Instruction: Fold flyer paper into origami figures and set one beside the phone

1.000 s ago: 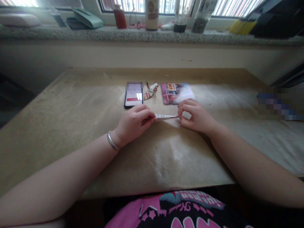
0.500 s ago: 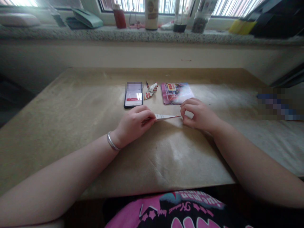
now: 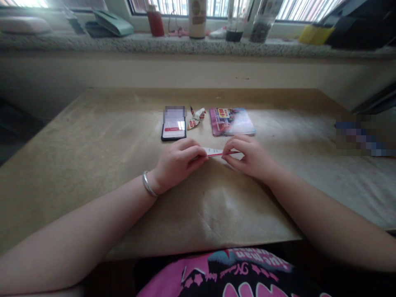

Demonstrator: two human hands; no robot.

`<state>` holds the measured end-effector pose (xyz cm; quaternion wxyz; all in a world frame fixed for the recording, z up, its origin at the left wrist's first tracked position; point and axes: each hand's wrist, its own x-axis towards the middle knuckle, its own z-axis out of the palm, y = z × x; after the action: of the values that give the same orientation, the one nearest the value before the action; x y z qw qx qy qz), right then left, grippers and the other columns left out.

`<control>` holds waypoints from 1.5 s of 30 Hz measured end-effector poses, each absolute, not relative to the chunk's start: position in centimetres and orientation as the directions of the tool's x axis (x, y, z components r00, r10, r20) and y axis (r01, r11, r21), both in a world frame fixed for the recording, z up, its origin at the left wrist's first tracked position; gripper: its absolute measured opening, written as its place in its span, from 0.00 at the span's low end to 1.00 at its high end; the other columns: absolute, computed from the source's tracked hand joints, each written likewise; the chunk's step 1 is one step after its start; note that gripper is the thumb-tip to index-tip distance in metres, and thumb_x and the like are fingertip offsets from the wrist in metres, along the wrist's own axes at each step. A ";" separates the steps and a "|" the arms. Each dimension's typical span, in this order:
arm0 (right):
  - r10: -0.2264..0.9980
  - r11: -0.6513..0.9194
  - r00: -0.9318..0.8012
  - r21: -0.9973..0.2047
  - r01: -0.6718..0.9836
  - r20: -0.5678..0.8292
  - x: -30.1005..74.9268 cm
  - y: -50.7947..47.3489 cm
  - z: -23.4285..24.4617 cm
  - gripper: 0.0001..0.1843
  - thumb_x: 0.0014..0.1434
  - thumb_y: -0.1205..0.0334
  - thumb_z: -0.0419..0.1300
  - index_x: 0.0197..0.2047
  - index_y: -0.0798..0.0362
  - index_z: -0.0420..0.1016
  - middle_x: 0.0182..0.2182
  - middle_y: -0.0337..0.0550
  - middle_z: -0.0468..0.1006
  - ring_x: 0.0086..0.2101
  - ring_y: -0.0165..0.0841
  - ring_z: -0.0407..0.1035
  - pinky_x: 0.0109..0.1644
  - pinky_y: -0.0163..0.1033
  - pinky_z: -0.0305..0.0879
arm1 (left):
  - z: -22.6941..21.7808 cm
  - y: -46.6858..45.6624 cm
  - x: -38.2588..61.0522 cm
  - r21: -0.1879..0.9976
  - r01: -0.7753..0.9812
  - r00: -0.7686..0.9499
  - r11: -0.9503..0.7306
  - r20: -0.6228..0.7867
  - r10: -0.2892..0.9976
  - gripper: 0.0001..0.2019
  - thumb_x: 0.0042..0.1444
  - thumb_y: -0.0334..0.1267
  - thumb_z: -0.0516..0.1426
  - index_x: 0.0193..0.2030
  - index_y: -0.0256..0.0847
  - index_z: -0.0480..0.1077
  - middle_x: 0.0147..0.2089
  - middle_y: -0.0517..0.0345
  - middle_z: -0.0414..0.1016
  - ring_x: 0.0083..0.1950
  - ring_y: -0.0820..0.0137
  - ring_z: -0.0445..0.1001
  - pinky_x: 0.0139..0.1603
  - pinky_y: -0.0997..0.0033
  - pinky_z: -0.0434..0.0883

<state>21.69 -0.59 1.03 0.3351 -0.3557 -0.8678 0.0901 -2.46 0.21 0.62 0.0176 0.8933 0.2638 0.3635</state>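
A narrow, pointed piece of folded paper [image 3: 214, 152], white with a red edge, stretches between my two hands just above the table. My left hand [image 3: 183, 159] pinches its left end, which the fingers cover. With thumb and forefinger, my right hand [image 3: 246, 154] grips the paper along its tapering part, and the tip shows inside the curl of the fingers. Beyond the hands lie a phone [image 3: 174, 123] with a lit screen, a small folded paper bird [image 3: 196, 118] with printed patches, and a stack of colourful printed leaflets [image 3: 232, 121].
The table [image 3: 93, 165] reaches back to the wall. On the stone windowsill [image 3: 173, 44] stand a red bottle [image 3: 155, 21], a pale bottle [image 3: 197, 20], other containers and a yellow object [image 3: 315, 34]. A blurred-out blue item [image 3: 365, 138] lies at the right.
My right hand has slid left along the paper, closer to my left hand, and now pinches further from the tip. My left hand has shifted slightly right. A red edge now shows.
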 end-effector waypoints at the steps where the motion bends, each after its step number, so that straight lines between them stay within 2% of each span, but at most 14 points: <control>1: 0.669 0.737 -0.513 -0.391 0.551 0.538 21.3 -0.8 1.1 0.02 0.56 0.67 0.58 0.32 0.51 0.70 0.30 0.42 0.74 0.33 0.33 0.68 0.38 0.39 0.64 | 0.6 0.3 -2.4 0.203 0.450 0.605 -0.870 0.647 0.464 0.05 0.61 0.36 0.57 0.36 0.38 0.71 0.35 0.57 0.71 0.35 0.74 0.69 0.35 0.74 0.68; 9: 0.624 0.749 -0.538 -0.238 0.618 0.567 19.9 -1.8 1.4 0.05 0.58 0.64 0.58 0.30 0.52 0.71 0.30 0.43 0.75 0.34 0.35 0.67 0.39 0.40 0.63 | 0.7 -0.1 -2.1 0.006 0.515 0.642 -0.857 0.660 0.390 0.03 0.59 0.37 0.59 0.34 0.42 0.71 0.34 0.60 0.75 0.37 0.70 0.68 0.44 0.66 0.65; 15: 0.568 0.796 -0.613 -0.175 0.580 0.549 19.7 -2.1 1.5 0.07 0.60 0.64 0.56 0.31 0.51 0.72 0.29 0.43 0.75 0.33 0.34 0.65 0.38 0.39 0.62 | 0.9 -0.7 -1.9 -0.020 0.512 0.664 -0.859 0.643 0.381 0.05 0.59 0.38 0.58 0.32 0.44 0.72 0.34 0.63 0.77 0.37 0.71 0.69 0.46 0.66 0.63; 18: 0.566 0.802 -0.625 -0.182 0.569 0.538 20.0 -2.0 1.7 0.06 0.59 0.64 0.56 0.31 0.51 0.73 0.30 0.42 0.75 0.33 0.34 0.65 0.38 0.40 0.62 | 1.1 -0.7 -1.9 0.031 0.519 0.656 -0.854 0.626 0.421 0.06 0.59 0.38 0.58 0.31 0.43 0.72 0.34 0.63 0.77 0.37 0.70 0.69 0.46 0.66 0.63; 26: 0.632 0.764 -0.592 -0.275 0.583 0.501 21.4 -0.9 1.7 0.06 0.58 0.64 0.58 0.29 0.50 0.72 0.29 0.43 0.76 0.33 0.35 0.66 0.39 0.41 0.63 | 1.3 -0.1 -2.5 0.258 0.556 0.587 -0.790 0.550 0.593 0.08 0.58 0.39 0.58 0.29 0.42 0.73 0.33 0.60 0.77 0.37 0.70 0.72 0.46 0.66 0.64; 38: 0.658 0.748 -0.580 -0.329 0.576 0.481 23.2 0.0 1.3 0.07 0.58 0.63 0.59 0.29 0.52 0.73 0.28 0.44 0.75 0.33 0.35 0.67 0.39 0.41 0.64 | 1.4 0.6 -3.1 0.385 0.446 0.568 -0.808 0.576 0.588 0.08 0.57 0.37 0.59 0.28 0.39 0.71 0.31 0.59 0.75 0.34 0.72 0.71 0.42 0.69 0.67; 42: 0.644 0.762 -0.583 -0.346 0.547 0.496 24.0 0.6 1.1 0.06 0.58 0.63 0.60 0.30 0.51 0.75 0.28 0.43 0.76 0.32 0.34 0.68 0.39 0.40 0.65 | 1.3 0.8 -3.5 0.508 0.383 0.580 -0.771 0.517 0.629 0.07 0.57 0.37 0.58 0.29 0.38 0.69 0.31 0.58 0.72 0.33 0.73 0.70 0.36 0.73 0.68; 45: 0.620 0.782 -0.593 -0.340 0.523 0.514 24.5 0.9 0.8 0.06 0.58 0.62 0.61 0.31 0.49 0.78 0.29 0.41 0.76 0.33 0.33 0.69 0.40 0.40 0.65 | 1.1 1.0 -3.7 0.530 0.403 0.580 -0.746 0.483 0.656 0.06 0.59 0.37 0.56 0.33 0.37 0.70 0.33 0.56 0.73 0.35 0.72 0.70 0.38 0.71 0.69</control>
<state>24.53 0.94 0.82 0.3166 -0.3213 -0.8892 0.0769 -3.69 0.98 1.13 0.1847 0.8693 0.3045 0.3426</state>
